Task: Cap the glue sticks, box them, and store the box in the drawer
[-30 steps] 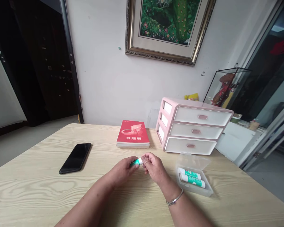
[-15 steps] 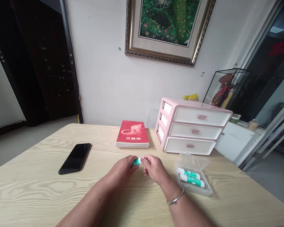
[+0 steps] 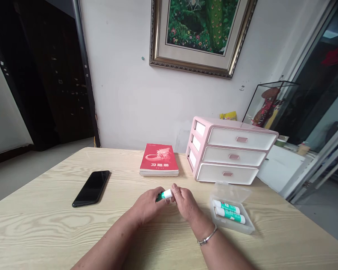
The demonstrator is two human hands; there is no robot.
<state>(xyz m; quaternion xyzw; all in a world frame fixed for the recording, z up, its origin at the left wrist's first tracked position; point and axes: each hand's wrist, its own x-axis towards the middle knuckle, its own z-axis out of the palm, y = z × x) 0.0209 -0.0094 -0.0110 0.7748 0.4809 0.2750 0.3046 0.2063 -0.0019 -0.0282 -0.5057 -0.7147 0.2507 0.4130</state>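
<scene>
Your left hand (image 3: 149,205) and right hand (image 3: 186,204) grip a green-and-white glue stick (image 3: 165,194) in closed fingers, near an open clear plastic box (image 3: 232,227) holding two matching sticks (image 3: 230,215) on the pale wooden worktop (image 3: 45,225).

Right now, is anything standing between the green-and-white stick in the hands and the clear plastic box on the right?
Yes, but only the right hand. It holds the white end of the glue stick and sits on the box's side of it. Past that hand, nothing visible stands before the clear plastic box.
</scene>
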